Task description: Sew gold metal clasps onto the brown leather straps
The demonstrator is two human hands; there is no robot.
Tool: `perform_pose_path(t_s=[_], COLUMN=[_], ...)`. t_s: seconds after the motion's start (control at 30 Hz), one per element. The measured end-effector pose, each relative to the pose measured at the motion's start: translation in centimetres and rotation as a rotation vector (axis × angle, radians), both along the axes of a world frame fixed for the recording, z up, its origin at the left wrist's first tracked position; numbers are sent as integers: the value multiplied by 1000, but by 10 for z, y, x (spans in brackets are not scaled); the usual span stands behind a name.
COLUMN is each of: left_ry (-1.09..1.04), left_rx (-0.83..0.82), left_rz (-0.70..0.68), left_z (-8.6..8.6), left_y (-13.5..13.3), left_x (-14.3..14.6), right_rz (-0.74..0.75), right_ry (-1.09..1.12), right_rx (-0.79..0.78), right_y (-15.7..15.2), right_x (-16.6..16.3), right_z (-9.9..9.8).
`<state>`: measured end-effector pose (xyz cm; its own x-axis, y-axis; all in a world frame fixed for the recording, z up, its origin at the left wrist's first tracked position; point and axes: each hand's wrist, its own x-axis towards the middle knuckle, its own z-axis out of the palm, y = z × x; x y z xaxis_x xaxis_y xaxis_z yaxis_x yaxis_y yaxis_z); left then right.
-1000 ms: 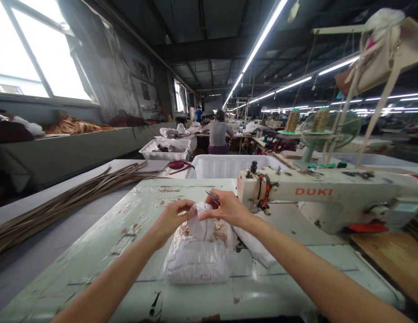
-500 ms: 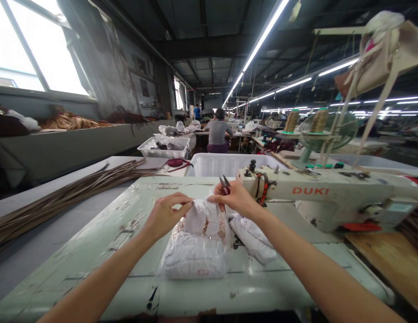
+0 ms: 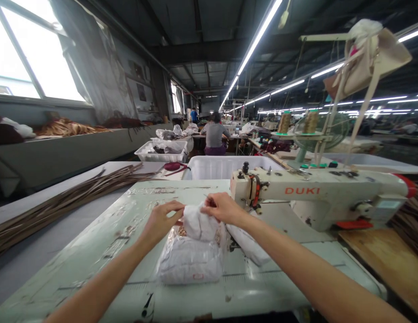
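A small piece of white cloth [image 3: 199, 222] hangs between my two hands, its upper edge pinched on both sides. My left hand [image 3: 166, 219] has closed thumb and fingers at its left corner. At the upper right, my right hand [image 3: 225, 209] grips the cloth too; a thin metal tip, seemingly of the snips, pokes out above the fingers, the rest hidden. Directly under the cloth lies a clear plastic bag [image 3: 190, 260] with folded white material, a small red-edged label and gold-coloured bits inside. Another white bundle [image 3: 247, 242] rests to the right, partly behind my right forearm.
A sewing machine [image 3: 316, 190] occupies the table's right side, with thread cones [image 3: 310, 122] behind it. Long brown strips [image 3: 70, 195] lie at left. Beyond the table stands a white bin [image 3: 225, 168]. A person [image 3: 214, 134] sits farther back.
The cloth has come down over the gold-coloured bits. My right hand has turned, so the snips are now mostly hidden. The whole view has shifted slightly.
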<state>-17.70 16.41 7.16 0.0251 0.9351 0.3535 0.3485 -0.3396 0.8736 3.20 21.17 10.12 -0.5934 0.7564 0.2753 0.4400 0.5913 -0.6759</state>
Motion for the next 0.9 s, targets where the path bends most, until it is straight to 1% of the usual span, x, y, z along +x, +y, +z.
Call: perform_pose_path(t_s=[0.1, 0.17, 0.23, 0.27, 0.37, 0.5, 0.6, 0.67, 0.73, 0.83, 0.9], left_ry=[-31, -39, -39, -48, -76, -106, -171, -198, -213, -207, -192], left_rx=[-26, -33, -50, -53, -41, -68, -112, -149, -154, -144, -146], left_rz=[-11, 10, 4, -1, 2, -54, -17, -34, -70, -101, -118], left_z=[-2, -3, -2, -1, 3, 7, 6, 5, 4, 5, 5], left_y=[0, 0, -1, -1, -5, -8, -8, -7, -6, -7, -9], left_x=[-2, -2, -1, 0, 4, 8, 7, 5, 3, 4, 7], right_rz=[27, -23, -82, -86, -28, 112, 121, 127, 140, 61, 60], right_ry=[-21, -38, -102, -119, -100, -168, -194, -220, -157, 12, 77], right_rx=[4, 35, 53, 56, 50, -38, -51, -83, -108, -91, -114], right_y=[-2, -2, -1, -1, -2, -4, -1, 2, 5, 4, 1], right_x=[-2, -2, -1, 0, 2, 3, 2, 2, 3, 5, 6], right_z=[2, 4, 5, 6, 6, -3, -14, -19, -19, -12, -9])
